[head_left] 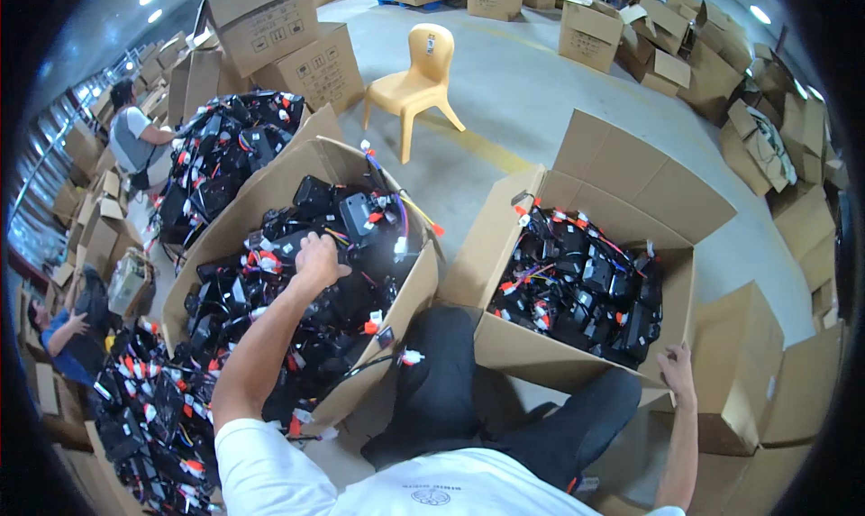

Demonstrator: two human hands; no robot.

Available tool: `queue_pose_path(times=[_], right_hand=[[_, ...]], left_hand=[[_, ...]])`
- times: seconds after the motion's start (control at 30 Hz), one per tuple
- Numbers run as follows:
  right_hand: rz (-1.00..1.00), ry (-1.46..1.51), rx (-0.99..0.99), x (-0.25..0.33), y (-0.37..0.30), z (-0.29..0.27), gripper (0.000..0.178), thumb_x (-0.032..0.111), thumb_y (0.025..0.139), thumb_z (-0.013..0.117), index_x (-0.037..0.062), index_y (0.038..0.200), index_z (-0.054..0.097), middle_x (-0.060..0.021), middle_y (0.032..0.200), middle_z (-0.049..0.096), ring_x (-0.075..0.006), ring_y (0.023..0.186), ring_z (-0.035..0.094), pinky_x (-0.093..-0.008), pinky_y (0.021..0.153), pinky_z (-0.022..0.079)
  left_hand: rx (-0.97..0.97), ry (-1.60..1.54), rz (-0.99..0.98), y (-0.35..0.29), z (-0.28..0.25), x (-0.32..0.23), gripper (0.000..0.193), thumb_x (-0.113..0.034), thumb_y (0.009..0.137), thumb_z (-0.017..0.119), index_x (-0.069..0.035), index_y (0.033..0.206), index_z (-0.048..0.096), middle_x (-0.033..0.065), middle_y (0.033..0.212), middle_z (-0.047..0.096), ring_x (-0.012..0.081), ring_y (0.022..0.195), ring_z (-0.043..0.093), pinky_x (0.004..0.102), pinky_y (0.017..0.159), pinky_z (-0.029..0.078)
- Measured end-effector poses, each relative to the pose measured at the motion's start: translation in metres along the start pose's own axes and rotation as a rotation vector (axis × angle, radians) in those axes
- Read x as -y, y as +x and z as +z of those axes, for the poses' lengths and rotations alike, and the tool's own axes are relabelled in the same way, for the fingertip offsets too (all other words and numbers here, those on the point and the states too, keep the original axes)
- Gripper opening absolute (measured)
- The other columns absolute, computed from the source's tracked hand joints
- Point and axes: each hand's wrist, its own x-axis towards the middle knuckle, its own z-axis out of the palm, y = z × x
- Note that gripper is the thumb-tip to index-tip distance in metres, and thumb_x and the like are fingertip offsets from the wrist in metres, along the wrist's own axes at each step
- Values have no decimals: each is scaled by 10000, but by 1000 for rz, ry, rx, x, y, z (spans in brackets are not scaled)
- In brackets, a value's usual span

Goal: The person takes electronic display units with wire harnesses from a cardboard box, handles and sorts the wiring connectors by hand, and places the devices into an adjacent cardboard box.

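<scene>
My left hand (320,262) reaches palm down into a cardboard box (422,286) heaped with black plastic electronic units (358,217). Its thumb is spread from the fingers; the fingertips rest on or just over the units, and nothing shows gripped. Thin wires with red and white connectors (265,261) trail among the units. My right hand (676,372) is at the near right corner of a second cardboard box (541,358), fingers curled at its rim. This box, in front of my knees, holds more black wired units (577,282); its far flap stands up.
Further heaps of black wired units (144,417) lie at my left and behind the left box (225,146). A yellow plastic chair (419,83) stands ahead. Cartons (734,363) crowd the right side. Two other people (135,137) are at the far left.
</scene>
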Motion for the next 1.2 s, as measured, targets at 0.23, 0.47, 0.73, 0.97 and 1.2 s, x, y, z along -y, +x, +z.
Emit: queue_pose_path(times=[0.23, 0.47, 0.73, 0.97, 1.2], right_hand=[[-214, 194, 225, 208, -14, 83, 416, 217, 1060, 845, -30, 1391, 794, -97, 1169, 842, -158, 1049, 767, -344, 966, 617], [-704, 68, 548, 346, -80, 143, 475, 267, 1086, 821, -15, 1461, 740, -224, 1457, 767, -383, 1366, 733, -457, 1196, 566], [-927, 88, 638, 447, -125, 160, 486, 261, 1100, 824, -7, 1491, 719, -219, 1473, 773, -388, 1391, 736, -466, 1225, 558], [-847, 133, 717, 468, -137, 173, 506, 302, 1126, 817, -10, 1512, 719, -231, 1499, 767, -381, 1441, 714, -478, 1250, 543], [-789, 824, 588, 555, -128, 196, 910, 305, 1040, 932, -75, 1717, 457, -261, 1661, 630, -382, 1542, 636, -523, 1309, 491]], left_hand=[[274, 57, 106, 22, -27, 92, 839, -759, 744, 960, -37, 1170, 913, 284, 1542, 633, 488, 1467, 587, 595, 1187, 557], [-240, 149, 337, -55, 44, 51, 384, -355, 952, 824, -90, 1221, 893, 301, 1667, 553, 527, 1640, 421, 742, 1329, 291], [111, -453, 448, -41, 28, 77, 374, -187, 1096, 621, -50, 1391, 807, 189, 1226, 834, 391, 1168, 797, 485, 1028, 594], [399, -767, 135, -63, -42, 28, 658, -353, 914, 978, 113, 1337, 791, 198, 1209, 827, 317, 1175, 761, 424, 1087, 582], [-124, -1051, 466, -164, -261, -29, 594, -245, 946, 908, 55, 1432, 748, 178, 1293, 810, 200, 1211, 757, 400, 1091, 606]])
